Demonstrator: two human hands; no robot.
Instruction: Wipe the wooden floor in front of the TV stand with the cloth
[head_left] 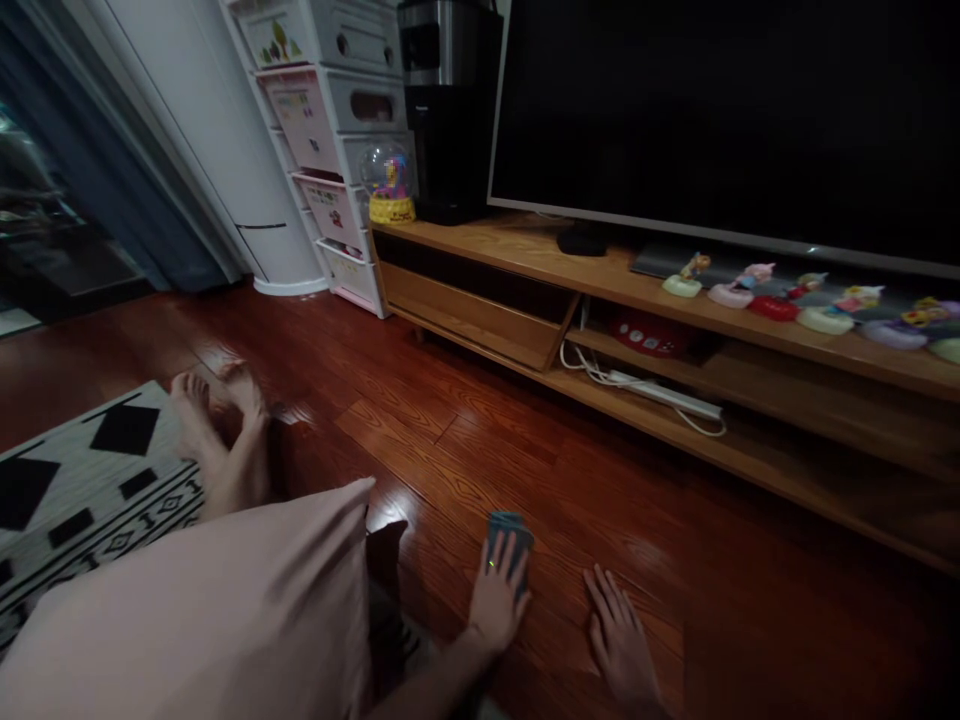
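Observation:
On the reddish wooden floor [450, 455] lies a small, slightly uneven stack of dark blue-green cards [509, 522]. My left hand [498, 605] rests on top of the stack, its fingers stretched out and spread, covering the lower part. What is printed on the cards cannot be made out. To the right, apart from the cards, my right hand [619, 632] is laid on the bare floor with its fingers extended and nothing in them.
A pink cushion [225, 610] fills the lower left, near crossed bare feet [217, 400] and a patterned rug [82, 430]. Ahead stands a low wooden TV stand [465, 310] with a television [720, 120], several figurines [776, 307] and a power strip [664, 395]. White drawers [352, 100] stand beside it.

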